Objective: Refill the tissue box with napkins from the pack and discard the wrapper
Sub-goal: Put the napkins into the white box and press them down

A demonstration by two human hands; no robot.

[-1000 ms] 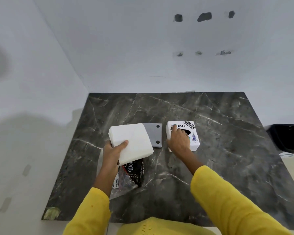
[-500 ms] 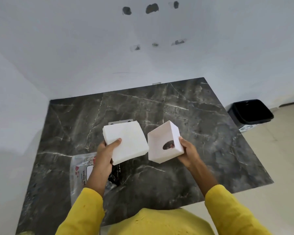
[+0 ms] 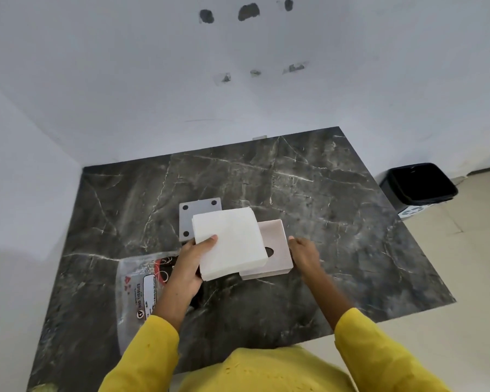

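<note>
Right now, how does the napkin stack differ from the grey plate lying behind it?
The napkin stack is white, thick and held up by the left hand; the grey plate is thin, lies flat on the table and no hand touches it. The plate has dark round dots at its corners; the stack is plain. Both look roughly square.

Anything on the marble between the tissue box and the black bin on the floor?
No. In the head view, only bare dark marble tabletop lies between the upturned white tissue box and the black bin.

Both arms (in yellow sleeves) reach forward. The left hand (image 3: 188,267) grips with its thumb on top; the right hand (image 3: 304,254) curls, fingers bent.
</note>
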